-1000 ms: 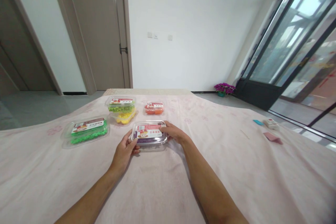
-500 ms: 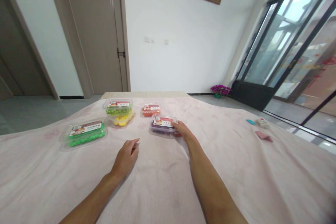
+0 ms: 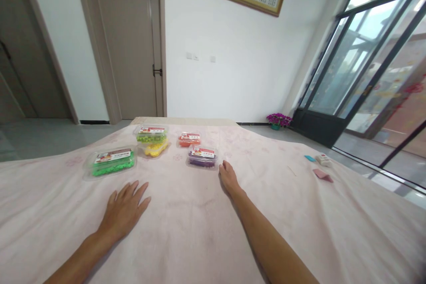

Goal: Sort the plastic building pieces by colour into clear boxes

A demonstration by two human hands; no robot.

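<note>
My left hand (image 3: pixel 124 209) lies palm down on the pink cloth, fingers spread, holding nothing. In front of it is a clear plastic box of bright green pieces (image 3: pixel 113 166) with a label on its lid. My right hand (image 3: pixel 229 177), fingers curled in and no object visible in them, rests just right of a clear box of purple pieces (image 3: pixel 201 161), apart from it. Behind that sits a box of orange pieces (image 3: pixel 188 142). To its left, a box of light green pieces (image 3: pixel 151 137) is stacked partly over a box of yellow pieces (image 3: pixel 155 147).
The pink patterned cloth (image 3: pixel 206 226) covers the broad surface. A blue item (image 3: pixel 309 158), a small white box (image 3: pixel 323 160) and a folded pink piece (image 3: pixel 322 175) lie at the right. Purple flowers (image 3: pixel 278 119) stand on the floor beyond.
My right hand has let go of the purple box and drawn back slightly from it. My left hand has moved left and its fingers have spread. The view has tilted up a little.
</note>
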